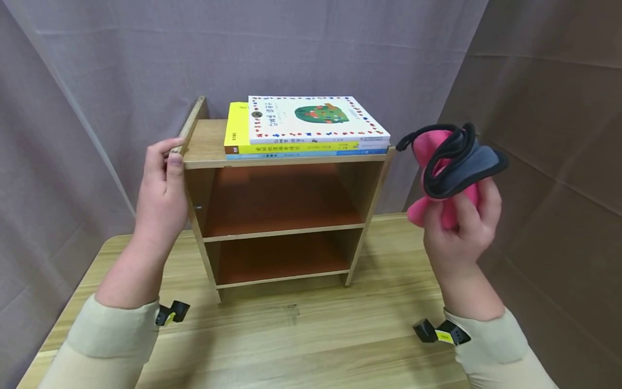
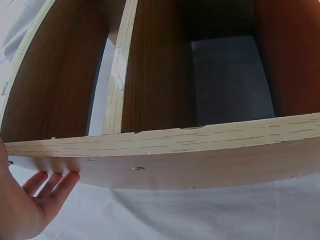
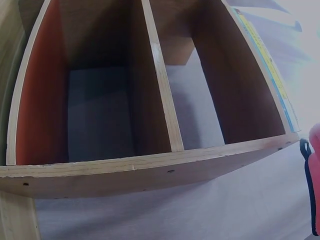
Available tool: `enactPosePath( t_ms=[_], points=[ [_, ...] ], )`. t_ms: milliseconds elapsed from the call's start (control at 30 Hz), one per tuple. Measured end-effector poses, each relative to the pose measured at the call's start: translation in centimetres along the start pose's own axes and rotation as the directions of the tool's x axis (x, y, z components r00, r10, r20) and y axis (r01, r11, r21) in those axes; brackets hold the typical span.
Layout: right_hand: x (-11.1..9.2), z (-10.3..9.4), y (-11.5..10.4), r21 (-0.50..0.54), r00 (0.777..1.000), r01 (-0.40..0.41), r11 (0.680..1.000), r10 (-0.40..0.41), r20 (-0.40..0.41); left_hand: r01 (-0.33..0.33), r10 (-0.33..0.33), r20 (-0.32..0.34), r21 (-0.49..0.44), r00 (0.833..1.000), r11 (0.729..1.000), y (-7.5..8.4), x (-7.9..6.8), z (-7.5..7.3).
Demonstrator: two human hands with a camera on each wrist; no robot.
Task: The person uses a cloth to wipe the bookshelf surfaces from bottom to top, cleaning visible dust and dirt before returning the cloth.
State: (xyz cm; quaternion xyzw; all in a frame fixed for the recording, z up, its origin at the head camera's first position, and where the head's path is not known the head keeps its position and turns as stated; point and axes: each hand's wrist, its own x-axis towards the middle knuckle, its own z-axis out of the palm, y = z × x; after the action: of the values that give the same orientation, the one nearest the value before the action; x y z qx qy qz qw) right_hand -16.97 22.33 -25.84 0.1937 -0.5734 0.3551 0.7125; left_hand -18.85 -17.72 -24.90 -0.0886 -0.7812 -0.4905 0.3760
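A small wooden bookshelf with two open compartments stands on the table. My left hand grips its raised left side panel near the top front corner. In the left wrist view, several fingertips rest against the panel's outer face. My right hand holds up a folded pink and grey cloth with black edging and a loop, right of the shelf. Only part of the pink cloth shows in the right wrist view, at the right edge; the right hand is out of sight there.
Several books lie stacked on the shelf's top: a white picture book uppermost, a yellow book and blue ones beneath. The wooden table reaches toward me. Grey curtains hang behind and at both sides.
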Motion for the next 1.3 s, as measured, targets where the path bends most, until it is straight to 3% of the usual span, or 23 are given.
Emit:
enactPosePath(
  t_ms=[267,633,967,1100,1300],
  points=[
    [-0.3,0.6,0.3,0.009,0.997,-0.05,0.999,0.05,0.063,-0.006,0.006,0.0,-0.007,1.0,1.0,0.0,0.0,0.0],
    [-1.6,2.3,1.1,-0.02,0.976,-0.095,0.995,0.097,0.193,-0.007,0.007,-0.004,-0.008,1.0,1.0,0.1,0.0,0.0],
    [-3.2,3.4,2.5,-0.077,0.922,-0.147,0.986,0.165,0.351,-0.01,0.01,-0.001,-0.012,1.0,1.0,0.0,0.1,0.0],
    [-3.7,3.9,2.5,-0.083,0.909,-0.162,0.983,0.182,0.374,-0.015,0.015,-0.004,-0.016,1.0,1.0,-0.1,0.0,0.0],
    [-4.0,4.5,2.3,-0.082,0.913,-0.179,0.98,0.197,0.358,-0.005,0.005,-0.004,-0.019,1.0,1.0,-0.1,0.0,0.1]
  ],
)
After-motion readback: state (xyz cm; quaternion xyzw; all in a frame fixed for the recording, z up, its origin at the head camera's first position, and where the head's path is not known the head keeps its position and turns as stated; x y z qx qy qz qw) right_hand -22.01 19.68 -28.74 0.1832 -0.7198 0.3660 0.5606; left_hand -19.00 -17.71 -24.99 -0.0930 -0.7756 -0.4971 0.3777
